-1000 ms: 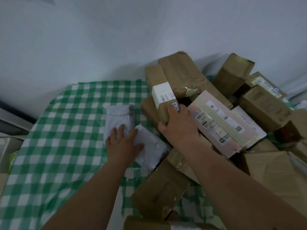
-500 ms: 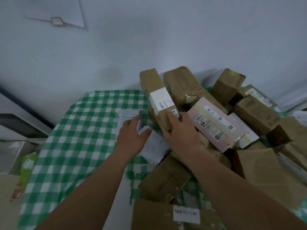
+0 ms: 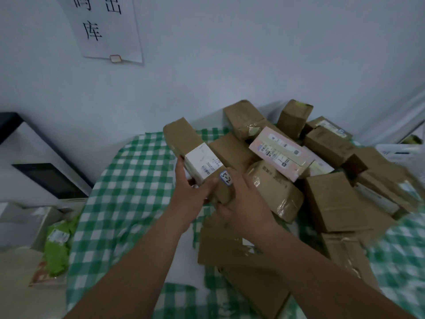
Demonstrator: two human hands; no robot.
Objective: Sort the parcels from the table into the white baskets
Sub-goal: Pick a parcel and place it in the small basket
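Note:
A long brown cardboard parcel [image 3: 184,140] with a white shipping label and a small handwritten sticker is lifted off the pile, tilted up toward the wall. My left hand [image 3: 190,194] grips its near end from the left. My right hand [image 3: 241,203] grips the same end from the right and below. A heap of brown parcels [image 3: 333,199] covers the right half of the green checked table [image 3: 128,187]. A pink parcel [image 3: 280,153] with labels lies on top of the heap. No white basket is in view.
A white appliance with a dark window [image 3: 43,173] stands left of the table. Green packets [image 3: 56,252] lie on the floor beside it. A paper sign [image 3: 105,26] hangs on the wall. More brown parcels [image 3: 230,247] lie under my right forearm.
My left hand left the white soft packets and took hold of the long labelled parcel. Both hands raised that parcel off the pile. The view tilted upward.

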